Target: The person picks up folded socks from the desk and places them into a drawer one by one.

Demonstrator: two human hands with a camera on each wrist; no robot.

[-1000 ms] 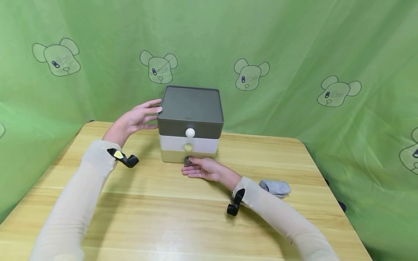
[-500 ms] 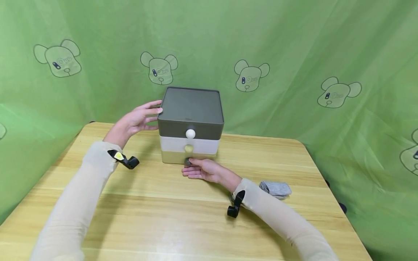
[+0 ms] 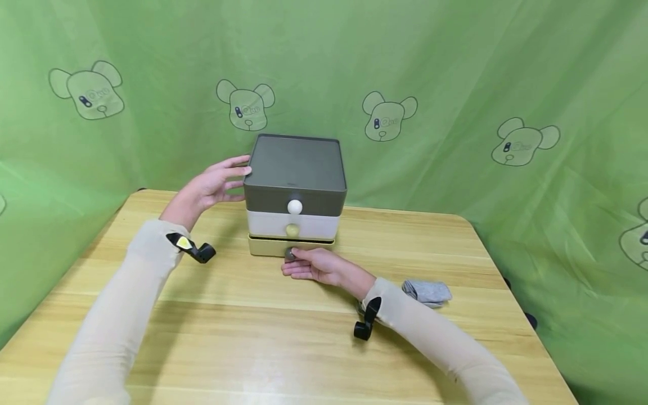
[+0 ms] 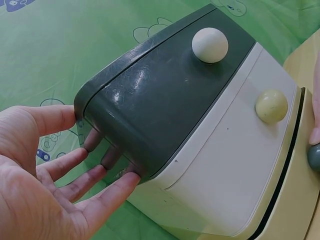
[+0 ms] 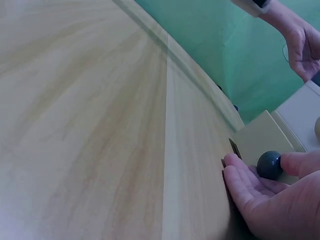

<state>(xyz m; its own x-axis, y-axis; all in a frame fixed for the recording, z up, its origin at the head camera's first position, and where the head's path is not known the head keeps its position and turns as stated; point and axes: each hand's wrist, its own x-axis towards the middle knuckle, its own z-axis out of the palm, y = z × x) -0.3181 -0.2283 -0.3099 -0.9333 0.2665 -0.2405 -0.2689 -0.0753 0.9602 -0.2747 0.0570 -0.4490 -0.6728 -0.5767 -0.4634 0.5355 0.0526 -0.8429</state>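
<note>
A small three-tier drawer box (image 3: pixel 298 163) stands toward the back of the table, dark grey on top, white in the middle, cream-yellow at the bottom. My left hand (image 3: pixel 215 183) rests with spread, fairly straight fingers against its left side, the thumb at the top front corner in the left wrist view. At the bottom, my right hand (image 3: pixel 324 265) pinches the dark round knob (image 5: pixel 269 165) between thumb and fingers. The bottom drawer (image 3: pixel 265 246) juts slightly forward, with a thin dark gap above it. A white knob (image 4: pixel 210 45) and a yellowish knob (image 4: pixel 271 106) sit on the upper drawers.
A folded grey cloth (image 3: pixel 427 293) lies on the wooden table (image 3: pixel 253 337), beyond the right forearm. Behind the table hangs a green curtain (image 3: pixel 324 67) printed with bear faces.
The bottom drawer has come slightly forward with the right hand on its knob, and a dark gap now shows above it. The left hand stays against the box's side.
</note>
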